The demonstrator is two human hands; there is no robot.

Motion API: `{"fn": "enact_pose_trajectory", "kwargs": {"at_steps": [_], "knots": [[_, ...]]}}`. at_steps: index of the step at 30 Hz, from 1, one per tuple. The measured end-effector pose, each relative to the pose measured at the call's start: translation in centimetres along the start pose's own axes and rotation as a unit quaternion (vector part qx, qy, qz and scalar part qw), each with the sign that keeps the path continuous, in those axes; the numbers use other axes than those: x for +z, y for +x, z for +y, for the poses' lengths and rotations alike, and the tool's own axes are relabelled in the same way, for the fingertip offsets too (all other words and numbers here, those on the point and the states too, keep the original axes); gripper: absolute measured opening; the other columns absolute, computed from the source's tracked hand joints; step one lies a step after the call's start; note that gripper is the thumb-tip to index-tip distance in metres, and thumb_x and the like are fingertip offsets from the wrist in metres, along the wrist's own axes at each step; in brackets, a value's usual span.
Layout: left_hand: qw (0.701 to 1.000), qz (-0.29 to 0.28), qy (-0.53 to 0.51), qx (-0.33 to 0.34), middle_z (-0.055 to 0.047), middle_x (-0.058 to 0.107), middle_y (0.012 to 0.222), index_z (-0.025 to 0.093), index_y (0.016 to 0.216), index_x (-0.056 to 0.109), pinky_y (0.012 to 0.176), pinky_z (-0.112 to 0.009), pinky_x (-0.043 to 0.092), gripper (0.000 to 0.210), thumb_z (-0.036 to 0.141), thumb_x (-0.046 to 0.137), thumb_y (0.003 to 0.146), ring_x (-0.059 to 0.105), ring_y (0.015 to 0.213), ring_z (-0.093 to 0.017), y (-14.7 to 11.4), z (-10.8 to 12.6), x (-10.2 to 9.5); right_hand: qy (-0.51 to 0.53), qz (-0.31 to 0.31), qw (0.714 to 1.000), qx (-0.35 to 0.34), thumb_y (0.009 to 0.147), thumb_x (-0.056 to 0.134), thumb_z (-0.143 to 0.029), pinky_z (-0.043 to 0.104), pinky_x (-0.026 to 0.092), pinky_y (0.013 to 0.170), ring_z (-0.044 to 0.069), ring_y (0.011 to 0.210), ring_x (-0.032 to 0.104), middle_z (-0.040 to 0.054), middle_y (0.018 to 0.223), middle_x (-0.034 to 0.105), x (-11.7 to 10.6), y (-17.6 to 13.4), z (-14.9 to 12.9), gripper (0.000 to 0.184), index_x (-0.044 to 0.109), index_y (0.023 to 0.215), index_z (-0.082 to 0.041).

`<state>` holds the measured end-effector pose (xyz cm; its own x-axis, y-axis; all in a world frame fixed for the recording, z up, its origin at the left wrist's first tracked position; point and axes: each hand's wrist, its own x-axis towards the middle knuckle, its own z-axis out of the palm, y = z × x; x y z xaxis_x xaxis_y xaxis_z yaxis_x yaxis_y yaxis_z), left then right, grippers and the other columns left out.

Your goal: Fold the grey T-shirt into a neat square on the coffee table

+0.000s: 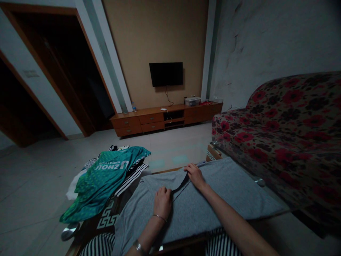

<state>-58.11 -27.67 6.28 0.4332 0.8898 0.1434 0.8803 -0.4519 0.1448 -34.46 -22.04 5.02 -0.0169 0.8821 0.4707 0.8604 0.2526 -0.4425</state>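
Note:
A grey cloth garment (207,206), which looks like a T-shirt, lies spread over a low table in front of me. My left hand (162,203) is closed on the fabric near its middle. Farther up and to the right, my right hand (195,176) pinches the same garment. Between the two hands runs a dark, narrow strip (181,185), slightly curved; whether it is a neckline edge or a shadowed opening I cannot tell. The fingertips of both hands are partly hidden by the knuckles.
A pile of clothes with a teal printed shirt (106,181) on top lies at the table's left end. A floral sofa (279,131) stands close on the right. Beyond the tiled floor are a wooden TV cabinet (151,121) and a wall-mounted television (166,74). A cardboard box (213,153) sits behind the table.

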Motion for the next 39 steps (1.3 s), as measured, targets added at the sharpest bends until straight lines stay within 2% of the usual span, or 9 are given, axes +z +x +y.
{"fn": "enact_pose_trajectory", "kwargs": {"at_steps": [6, 11, 15, 18, 20, 24, 29, 34, 39], "knots": [[0.998, -0.049, 0.046, 0.018, -0.007, 0.059, 0.100, 0.022, 0.098, 0.063, 0.082, -0.033, 0.038, 0.033, 0.006, 0.036, 0.087, 0.054, 0.093, -0.021, -2.8, -0.8, -1.1, -0.007, -0.096, 0.995, 0.024, 0.084, 0.049, -0.011, 0.024, 0.039, 0.086, 0.016, 0.099, 0.054, 0.0044, 0.102, 0.065, -0.9, -2.3, 1.2, 0.029, 0.071, 0.100, -0.023], [0.992, -0.119, 0.028, 0.018, -0.008, 0.063, 0.095, 0.020, 0.093, 0.065, 0.075, -0.032, 0.042, 0.032, 0.008, 0.037, 0.085, 0.059, 0.083, -0.020, -3.3, -1.3, -2.8, -0.021, -0.079, 0.994, 0.071, 0.081, 0.045, -0.005, 0.023, 0.039, 0.092, 0.016, 0.106, 0.054, 0.0060, 0.108, 0.066, -1.2, -1.4, 0.3, 0.038, 0.070, 0.106, -0.021], [0.998, -0.064, 0.010, 0.015, -0.009, 0.065, 0.102, 0.019, 0.095, 0.067, 0.084, -0.035, 0.044, 0.030, 0.014, 0.038, 0.089, 0.059, 0.097, -0.023, -1.4, -1.0, -3.7, -0.016, -0.083, 0.995, 0.047, 0.083, 0.044, -0.005, 0.025, 0.037, 0.098, 0.016, 0.111, 0.054, 0.0061, 0.118, 0.064, 0.1, 0.4, -1.1, 0.043, 0.065, 0.116, -0.020], [1.000, -0.005, 0.014, -0.001, -0.011, 0.046, 0.142, 0.021, 0.129, 0.054, 0.105, -0.047, 0.033, 0.039, 0.026, 0.039, 0.093, 0.039, 0.131, -0.028, 0.8, -0.8, -2.4, -0.018, -0.124, 0.992, 0.009, 0.088, 0.044, -0.014, 0.027, 0.035, 0.103, 0.017, 0.117, 0.053, 0.0066, 0.123, 0.063, 2.1, 0.9, -1.5, 0.036, 0.065, 0.118, -0.019], [0.999, -0.026, 0.027, -0.021, -0.010, 0.030, 0.153, 0.022, 0.140, 0.043, 0.110, -0.056, 0.024, 0.049, 0.036, 0.041, 0.093, 0.024, 0.141, -0.031, 1.7, -0.9, -0.8, -0.027, -0.135, 0.990, 0.009, 0.090, 0.044, -0.019, 0.032, 0.033, 0.107, 0.019, 0.124, 0.049, 0.0080, 0.129, 0.060, 3.4, 0.8, -1.2, 0.035, 0.063, 0.121, -0.017], [0.995, -0.076, 0.048, -0.035, -0.010, 0.023, 0.156, 0.022, 0.145, 0.036, 0.112, -0.057, 0.020, 0.058, 0.045, 0.039, 0.093, 0.018, 0.143, -0.031, 1.4, -1.6, 1.8, -0.054, -0.130, 0.990, 0.032, 0.094, 0.040, -0.023, 0.039, 0.027, 0.112, 0.021, 0.136, 0.036, 0.0080, 0.143, 0.047, 4.4, 0.3, 0.2, 0.044, 0.049, 0.136, -0.017], [0.994, -0.092, 0.054, -0.037, -0.011, 0.022, 0.155, 0.021, 0.146, 0.035, 0.111, -0.055, 0.023, 0.058, 0.045, 0.037, 0.094, 0.020, 0.143, -0.031, 1.0, -1.9, 1.1, -0.052, -0.106, 0.992, 0.039, 0.093, 0.044, -0.031, 0.039, 0.026, 0.114, 0.021, 0.138, 0.033, 0.0118, 0.146, 0.041, 3.6, 0.0, -0.4, 0.049, 0.046, 0.139, -0.014], [0.995, -0.030, 0.088, -0.044, -0.007, 0.019, 0.156, 0.023, 0.146, 0.034, 0.112, -0.055, 0.021, 0.052, 0.039, 0.030, 0.096, 0.016, 0.144, -0.027, 3.5, -2.5, 0.9, -0.040, -0.108, 0.993, -0.010, 0.092, 0.049, -0.034, 0.041, 0.024, 0.115, 0.021, 0.139, 0.031, 0.0090, 0.146, 0.042, 3.4, -1.1, -2.2, 0.048, 0.048, 0.137, -0.018], [0.991, -0.057, 0.107, -0.053, -0.006, 0.019, 0.157, 0.024, 0.146, 0.033, 0.112, -0.056, 0.020, 0.055, 0.045, 0.028, 0.096, 0.016, 0.144, -0.026, 4.6, -4.1, 2.4, -0.039, -0.129, 0.991, -0.028, 0.092, 0.049, -0.034, 0.039, 0.025, 0.114, 0.019, 0.139, 0.032, 0.0060, 0.147, 0.041, 2.0, -1.3, 1.4, 0.044, 0.050, 0.135, -0.023]]}}
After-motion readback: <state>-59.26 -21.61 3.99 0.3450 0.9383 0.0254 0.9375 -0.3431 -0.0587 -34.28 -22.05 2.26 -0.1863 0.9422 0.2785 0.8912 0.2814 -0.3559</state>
